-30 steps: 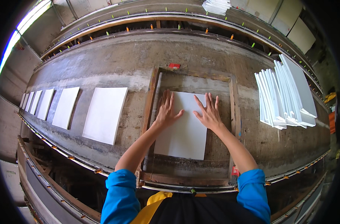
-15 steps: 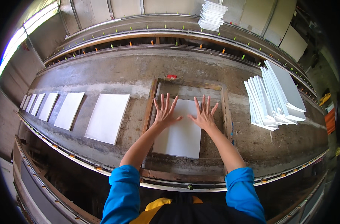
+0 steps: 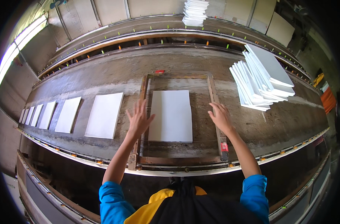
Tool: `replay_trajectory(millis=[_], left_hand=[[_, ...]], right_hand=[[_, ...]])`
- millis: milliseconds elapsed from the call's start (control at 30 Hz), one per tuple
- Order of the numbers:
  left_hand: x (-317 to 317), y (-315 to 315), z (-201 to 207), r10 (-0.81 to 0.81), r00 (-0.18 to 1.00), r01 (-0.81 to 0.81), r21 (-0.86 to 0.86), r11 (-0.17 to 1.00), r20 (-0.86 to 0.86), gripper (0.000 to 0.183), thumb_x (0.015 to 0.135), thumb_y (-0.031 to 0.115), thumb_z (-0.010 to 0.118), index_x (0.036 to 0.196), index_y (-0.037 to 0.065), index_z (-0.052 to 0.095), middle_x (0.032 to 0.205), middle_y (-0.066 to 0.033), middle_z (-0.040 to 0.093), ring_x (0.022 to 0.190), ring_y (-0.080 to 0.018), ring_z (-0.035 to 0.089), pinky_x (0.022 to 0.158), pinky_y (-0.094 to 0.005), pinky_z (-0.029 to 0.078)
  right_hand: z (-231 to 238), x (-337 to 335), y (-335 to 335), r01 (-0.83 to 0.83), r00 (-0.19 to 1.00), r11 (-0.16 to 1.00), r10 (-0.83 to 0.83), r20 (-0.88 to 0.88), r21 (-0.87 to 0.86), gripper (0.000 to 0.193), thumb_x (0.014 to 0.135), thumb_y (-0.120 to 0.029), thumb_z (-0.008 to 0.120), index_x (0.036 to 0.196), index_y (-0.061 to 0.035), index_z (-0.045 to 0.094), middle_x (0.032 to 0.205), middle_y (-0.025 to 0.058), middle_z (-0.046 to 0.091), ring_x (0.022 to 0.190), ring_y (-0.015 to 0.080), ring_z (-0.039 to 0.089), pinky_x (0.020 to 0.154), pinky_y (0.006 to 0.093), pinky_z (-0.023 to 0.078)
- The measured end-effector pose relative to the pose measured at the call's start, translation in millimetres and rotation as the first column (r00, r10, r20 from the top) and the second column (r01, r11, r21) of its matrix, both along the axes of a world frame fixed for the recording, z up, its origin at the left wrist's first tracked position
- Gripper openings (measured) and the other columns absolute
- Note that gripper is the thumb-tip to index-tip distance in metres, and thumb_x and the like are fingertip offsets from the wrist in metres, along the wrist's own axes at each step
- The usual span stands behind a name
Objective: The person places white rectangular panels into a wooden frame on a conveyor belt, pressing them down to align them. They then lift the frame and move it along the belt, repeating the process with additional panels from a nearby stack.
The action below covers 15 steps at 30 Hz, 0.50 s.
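A white rectangular panel (image 3: 171,117) lies flat on the long table, inside the outline of a wooden frame (image 3: 179,75). My left hand (image 3: 139,120), a little blurred, hovers at the frame's left bar with its fingers spread and nothing in them. Over the right bar is my right hand (image 3: 222,118), holding nothing that I can see. Its fingers bend loosely and the thumb stands apart; whether it touches the wood I cannot tell. Red marks show on the frame's far left corner and near right corner.
White panels (image 3: 104,115) lie in a spaced row to the left. A leaning stack of similar panels (image 3: 265,80) sits at the right. Another white stack (image 3: 195,13) stands on the far table. Small green and orange pegs line the table rails (image 3: 185,42).
Both hands have drawn apart, off the white panel, out to the frame's side bars. The left moved left and the right moved right. The whole view has also shifted slightly.
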<state>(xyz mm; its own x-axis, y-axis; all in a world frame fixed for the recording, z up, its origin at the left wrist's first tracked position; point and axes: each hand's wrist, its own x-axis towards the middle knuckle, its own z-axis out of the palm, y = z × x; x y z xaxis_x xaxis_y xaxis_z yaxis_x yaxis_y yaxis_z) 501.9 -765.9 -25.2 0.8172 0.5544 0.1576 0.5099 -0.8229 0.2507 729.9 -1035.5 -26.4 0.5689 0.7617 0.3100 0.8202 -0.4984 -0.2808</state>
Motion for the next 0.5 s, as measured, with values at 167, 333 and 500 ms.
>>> replay_trajectory(millis=[167,333,500], left_hand=[[-19.3,18.6,-54.5,0.137,0.98,-0.106,-0.206,0.973,0.142,0.078,0.076,0.029,0.06,0.135,0.004,0.016,0.123,-0.0271,0.035,0.115,-0.039,0.035,0.094,-0.0491,0.03],[-13.9,26.6,-66.6,0.262,0.949,-0.221,-0.223,0.949,0.177,0.062,0.073,0.016,0.062,0.122,-0.005,0.031,0.11,-0.0261,0.043,0.103,-0.0391,0.043,0.089,-0.0442,0.036],[-5.4,22.4,-64.6,0.32,0.923,-0.239,-0.334,0.912,0.213,0.043,0.074,0.015,0.06,0.107,-0.005,0.042,0.105,-0.0271,0.045,0.094,-0.0416,0.049,0.082,-0.0447,0.041]], right_hand=[[-33.2,-5.8,-40.5,0.213,0.951,0.972,-0.229,-0.21,-0.098,0.076,0.076,-0.038,0.061,0.131,-0.0022,0.023,0.123,0.0259,0.037,0.112,0.0394,0.04,0.091,0.0441,0.037],[-48.0,-6.0,-31.1,0.329,0.876,0.934,-0.356,-0.324,-0.137,0.082,0.074,-0.033,0.064,0.132,0.0006,0.018,0.126,0.027,0.032,0.116,0.0397,0.036,0.095,0.0437,0.034],[-74.1,12.0,-34.5,0.363,0.879,0.931,-0.356,-0.318,-0.039,0.08,0.072,-0.026,0.065,0.13,0.0032,0.019,0.129,0.0268,0.032,0.12,0.0366,0.034,0.097,0.0402,0.032]])
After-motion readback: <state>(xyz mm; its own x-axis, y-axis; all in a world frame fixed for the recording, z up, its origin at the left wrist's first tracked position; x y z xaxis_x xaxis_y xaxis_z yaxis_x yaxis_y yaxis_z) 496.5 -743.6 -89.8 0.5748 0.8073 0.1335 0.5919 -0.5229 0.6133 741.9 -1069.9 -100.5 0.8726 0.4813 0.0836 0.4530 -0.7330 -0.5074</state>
